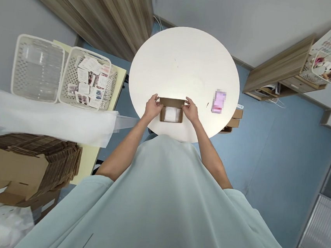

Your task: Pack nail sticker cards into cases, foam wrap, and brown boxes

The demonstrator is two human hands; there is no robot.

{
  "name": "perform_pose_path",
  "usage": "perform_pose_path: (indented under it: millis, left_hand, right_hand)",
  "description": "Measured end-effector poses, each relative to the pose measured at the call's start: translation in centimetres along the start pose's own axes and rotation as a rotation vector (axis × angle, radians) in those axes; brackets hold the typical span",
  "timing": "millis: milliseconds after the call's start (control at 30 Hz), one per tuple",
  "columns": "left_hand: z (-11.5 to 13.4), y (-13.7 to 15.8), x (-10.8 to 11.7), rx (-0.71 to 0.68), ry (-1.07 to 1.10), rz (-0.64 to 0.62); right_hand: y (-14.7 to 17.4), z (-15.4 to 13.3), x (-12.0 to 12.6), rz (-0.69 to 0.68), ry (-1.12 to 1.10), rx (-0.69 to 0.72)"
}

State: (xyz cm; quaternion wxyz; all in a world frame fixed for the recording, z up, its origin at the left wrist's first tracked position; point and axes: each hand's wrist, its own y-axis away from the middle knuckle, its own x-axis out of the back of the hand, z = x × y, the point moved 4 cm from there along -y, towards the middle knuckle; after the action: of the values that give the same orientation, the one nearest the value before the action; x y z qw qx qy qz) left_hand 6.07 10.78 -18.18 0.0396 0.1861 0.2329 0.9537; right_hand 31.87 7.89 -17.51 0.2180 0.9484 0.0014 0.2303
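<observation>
A small brown cardboard box (pixel 172 102) stands on the round white table near its front edge, its lid raised at the back. Inside lies a white, wrapped-looking item (pixel 171 114). My left hand (pixel 153 107) grips the box's upper left corner, thumb and fingers closed on the cardboard. At the opposite corner, my right hand (pixel 190 110) pinches the lid and side in the same way. To the right on the tabletop lies a pink, pixelated rectangular object (pixel 219 102), whose kind I cannot make out.
Left, a pale yellow table (pixel 87 159) bears a basket of clear containers (pixel 37 69), a basket of printed cards (pixel 89 79), white wrapping sheets (pixel 49 118) and stacked flat cardboard (pixel 62 161). Brown boxes (pixel 234 123) sit beyond the white table (pixel 186 56). A wooden cabinet (pixel 282 69) stands right.
</observation>
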Motion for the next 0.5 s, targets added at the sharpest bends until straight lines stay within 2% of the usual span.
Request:
perform_pose_path:
  millis: [233, 500]
  left_hand:
    - [0.7, 1.0, -1.5, -0.075, 0.061, -0.052]
    - [-1.8, 4.5, -2.4, -0.166, -0.078, -0.116]
  right_hand:
    - [2.3, 0.0, 0.4, 0.061, -0.016, 0.022]
    - [6.5, 2.5, -1.1, 0.051, 0.131, 0.035]
